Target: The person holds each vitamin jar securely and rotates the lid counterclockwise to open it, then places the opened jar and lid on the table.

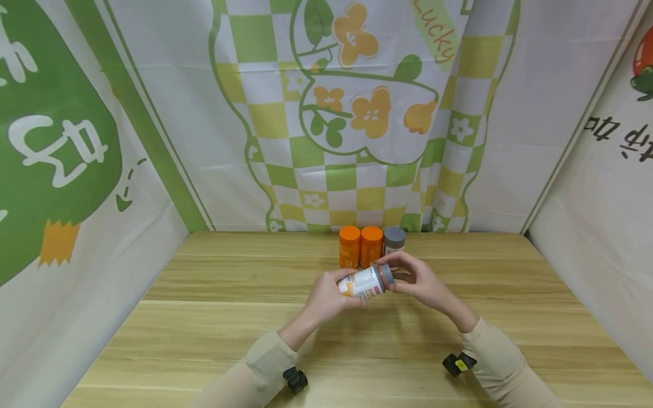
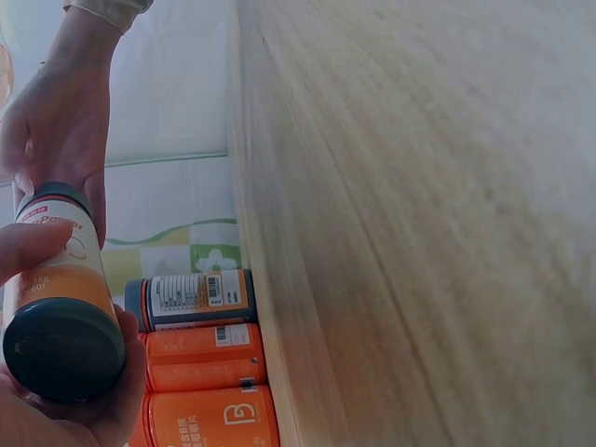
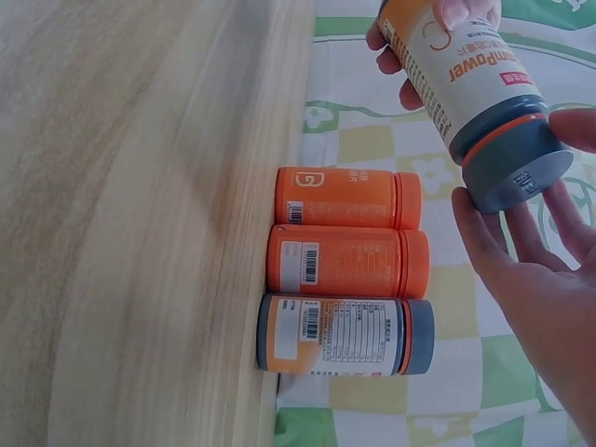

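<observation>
Left hand [image 1: 326, 298] grips a tilted gray-capped supplement bottle [image 1: 363, 283]; right hand [image 1: 422, 281] pinches its cap [image 1: 388, 276]; three upright bottles [image 1: 371, 249] stand just beyond.

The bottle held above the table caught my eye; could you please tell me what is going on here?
A person's left hand holds a tilted bottle above the table while the right hand grips its grey cap, which is on. Two orange bottles and another grey-capped bottle stand in a row behind.

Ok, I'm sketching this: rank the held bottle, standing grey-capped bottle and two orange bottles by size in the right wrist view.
1. Held bottle, likely nearer the camera
2. Standing grey-capped bottle
3. Orange bottles, too alike to rank
</observation>
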Action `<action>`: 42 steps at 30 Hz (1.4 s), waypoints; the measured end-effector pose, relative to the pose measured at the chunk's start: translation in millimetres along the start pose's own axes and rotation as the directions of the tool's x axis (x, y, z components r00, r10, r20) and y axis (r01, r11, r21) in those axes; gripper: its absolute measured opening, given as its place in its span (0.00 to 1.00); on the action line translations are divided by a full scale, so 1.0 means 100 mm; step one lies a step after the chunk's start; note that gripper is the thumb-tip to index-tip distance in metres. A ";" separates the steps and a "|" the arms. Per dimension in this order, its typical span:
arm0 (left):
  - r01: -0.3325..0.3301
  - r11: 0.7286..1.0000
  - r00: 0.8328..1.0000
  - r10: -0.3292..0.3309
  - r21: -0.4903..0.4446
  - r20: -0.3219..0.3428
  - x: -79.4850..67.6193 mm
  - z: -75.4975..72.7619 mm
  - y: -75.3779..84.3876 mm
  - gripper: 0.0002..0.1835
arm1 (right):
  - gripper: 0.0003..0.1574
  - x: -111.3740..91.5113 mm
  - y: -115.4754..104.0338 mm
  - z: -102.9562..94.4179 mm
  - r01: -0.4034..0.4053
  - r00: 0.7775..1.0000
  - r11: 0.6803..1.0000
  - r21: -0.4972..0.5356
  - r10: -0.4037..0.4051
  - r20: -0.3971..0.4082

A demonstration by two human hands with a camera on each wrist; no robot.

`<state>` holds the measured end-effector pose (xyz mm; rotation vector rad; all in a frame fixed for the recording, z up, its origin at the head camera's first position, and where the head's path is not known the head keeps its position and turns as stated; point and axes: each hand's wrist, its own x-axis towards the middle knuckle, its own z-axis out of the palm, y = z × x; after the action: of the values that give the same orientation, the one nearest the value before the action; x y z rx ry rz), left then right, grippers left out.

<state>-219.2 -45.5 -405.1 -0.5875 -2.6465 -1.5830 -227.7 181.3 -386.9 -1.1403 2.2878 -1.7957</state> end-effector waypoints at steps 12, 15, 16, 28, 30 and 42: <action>0.005 1.000 1.000 -0.005 0.006 -0.016 0.03 0.00 -0.02 0.34 | 0.27 -0.01 0.05 -0.01 0.099 0.995 0.995 -0.033 -0.099 -0.001; 0.006 1.000 1.000 -0.005 0.014 -0.014 0.02 0.00 -0.02 0.34 | 0.27 -0.02 0.05 -0.01 0.097 0.995 0.995 -0.036 -0.097 0.003; 0.005 1.000 1.000 -0.005 0.018 -0.014 0.02 0.00 -0.01 0.34 | 0.27 -0.02 0.05 -0.01 0.095 0.995 0.995 -0.036 -0.095 0.005; -0.010 0.999 1.000 0.010 0.040 -0.015 -0.01 0.02 -0.02 0.33 | 0.20 -0.02 -0.02 0.00 0.040 0.999 0.998 -0.042 -0.040 -0.003; -0.017 0.999 1.000 0.018 0.046 -0.018 -0.01 0.02 -0.03 0.33 | 0.19 -0.01 -0.07 0.01 0.013 1.000 0.998 -0.054 -0.014 -0.020; -0.027 0.998 0.999 0.029 0.059 -0.025 0.00 0.03 -0.01 0.32 | 0.18 0.04 -0.24 0.07 -0.139 0.986 0.976 -0.170 0.121 -0.111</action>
<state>-219.3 -43.9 -407.5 -0.5945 -2.6439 -1.4891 -215.0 171.6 -367.8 -0.9132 2.5581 -1.6678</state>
